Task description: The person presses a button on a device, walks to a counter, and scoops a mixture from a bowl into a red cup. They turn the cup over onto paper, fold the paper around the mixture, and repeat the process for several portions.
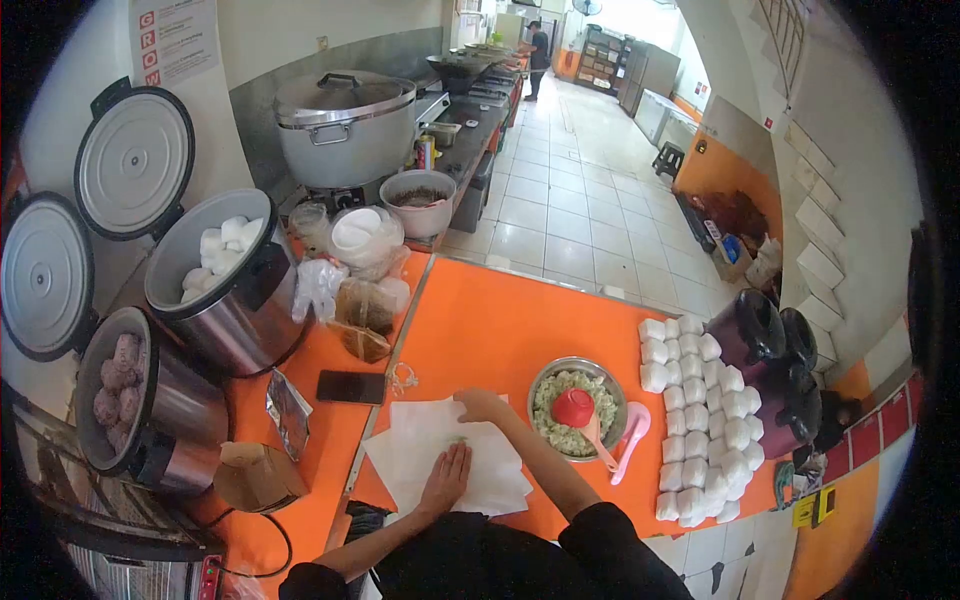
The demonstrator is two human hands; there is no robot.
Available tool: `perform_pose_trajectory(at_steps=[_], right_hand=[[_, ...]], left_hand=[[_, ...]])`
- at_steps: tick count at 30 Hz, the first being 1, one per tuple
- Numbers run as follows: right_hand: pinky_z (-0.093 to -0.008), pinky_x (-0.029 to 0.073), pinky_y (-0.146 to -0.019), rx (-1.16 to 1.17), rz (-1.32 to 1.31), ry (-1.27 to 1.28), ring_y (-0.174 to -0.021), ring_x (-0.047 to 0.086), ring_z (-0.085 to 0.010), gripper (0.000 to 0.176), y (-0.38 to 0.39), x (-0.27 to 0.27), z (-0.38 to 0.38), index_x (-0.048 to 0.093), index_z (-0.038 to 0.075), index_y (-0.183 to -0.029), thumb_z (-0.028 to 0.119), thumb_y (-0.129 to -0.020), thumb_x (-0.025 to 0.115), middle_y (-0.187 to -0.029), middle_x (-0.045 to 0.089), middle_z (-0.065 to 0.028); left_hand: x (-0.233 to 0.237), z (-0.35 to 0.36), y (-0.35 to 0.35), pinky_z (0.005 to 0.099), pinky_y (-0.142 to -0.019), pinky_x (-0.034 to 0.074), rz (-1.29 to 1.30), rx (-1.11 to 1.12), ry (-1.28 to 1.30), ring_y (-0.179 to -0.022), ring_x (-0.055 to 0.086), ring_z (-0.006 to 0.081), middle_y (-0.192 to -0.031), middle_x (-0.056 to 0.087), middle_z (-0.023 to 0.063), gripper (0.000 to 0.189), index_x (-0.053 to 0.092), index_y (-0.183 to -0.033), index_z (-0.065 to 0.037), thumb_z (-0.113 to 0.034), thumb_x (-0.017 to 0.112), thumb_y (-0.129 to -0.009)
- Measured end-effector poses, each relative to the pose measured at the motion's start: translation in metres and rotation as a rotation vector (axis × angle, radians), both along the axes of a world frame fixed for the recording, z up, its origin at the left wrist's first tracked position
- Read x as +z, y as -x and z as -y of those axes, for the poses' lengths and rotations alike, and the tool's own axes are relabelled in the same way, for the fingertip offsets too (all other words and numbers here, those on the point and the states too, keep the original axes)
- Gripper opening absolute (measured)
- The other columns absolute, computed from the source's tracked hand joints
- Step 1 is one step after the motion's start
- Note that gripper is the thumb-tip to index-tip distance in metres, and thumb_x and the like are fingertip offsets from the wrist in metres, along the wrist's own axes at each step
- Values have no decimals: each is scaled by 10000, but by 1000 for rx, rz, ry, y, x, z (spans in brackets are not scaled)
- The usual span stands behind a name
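White paper sheets lie overlapping at the table's front edge, with a small greenish smear near the middle. My left hand rests flat on them, fingers stretched out. At their far edge is my right hand, its fingers bent and closed on the top sheet's edge. Right of my forearm stands a metal bowl of pale green-flecked food. A red cup and a pink-handled spoon sit in it. Pink tongs lie beside the bowl.
Several white wrapped packets are stacked at right, beside dark containers. Left are two open rice warmers holding wrapped portions, a phone, a cardboard box and plastic bags. A large pot stands behind; another person is far back.
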State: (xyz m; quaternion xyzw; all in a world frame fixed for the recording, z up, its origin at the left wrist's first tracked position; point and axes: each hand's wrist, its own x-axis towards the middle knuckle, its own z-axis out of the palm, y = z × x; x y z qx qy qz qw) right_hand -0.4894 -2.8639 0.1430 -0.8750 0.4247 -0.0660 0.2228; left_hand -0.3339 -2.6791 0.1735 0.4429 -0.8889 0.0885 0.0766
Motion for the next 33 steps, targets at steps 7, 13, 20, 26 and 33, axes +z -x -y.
perform_pose_trajectory(at_steps=[7, 13, 20, 26, 33], right_hand=[[-390, 468, -701, -103, 111, 94, -797, 581, -273, 133, -2, 95, -82, 611, 61, -783, 187, -739, 611, -806, 595, -92], [-336, 476, -675, -35, 220, 359, -762, 564, -227, 123, 7, 64, -150, 639, 87, -874, 105, -768, 578, -777, 561, -55], [-312, 481, -663, -44, 267, 425, -756, 551, -199, 219, 12, 46, -179, 634, 95, -981, 78, -769, 580, -819, 543, -40], [-323, 480, -656, -27, 306, 379, -750, 543, -219, 307, 14, 43, -186, 611, 85, -1050, 60, -745, 616, -842, 534, -55], [-354, 465, -704, -45, 430, 291, -792, 533, -260, 320, 9, 56, -191, 591, 51, -1049, 67, -730, 618, -882, 524, -82]], left_hand=[[29, 10, -12, 467, -991, 308, -489, 116, -113, -1244, 341, 315, -1381, 271, 207, 582, 360, -1312, -48, -230, 571, -801], [58, 43, -52, 396, -902, 370, -182, 6, -165, -1040, 489, 224, -1052, 515, 84, 298, 517, -1052, -75, -137, 552, -762], [38, 36, -93, 342, -730, 424, -63, -166, -145, -849, 537, 187, -834, 520, 48, 200, 518, -910, -83, -106, 540, -712], [41, 51, -114, 380, -725, 435, 42, 29, -177, -843, 541, 240, -822, 523, 92, 141, 542, -865, -66, -67, 519, -727], [48, 83, -24, 394, -747, 446, -253, -195, -324, -851, 555, 283, -911, 565, 138, 234, 550, -1004, -24, -186, 452, -866]])
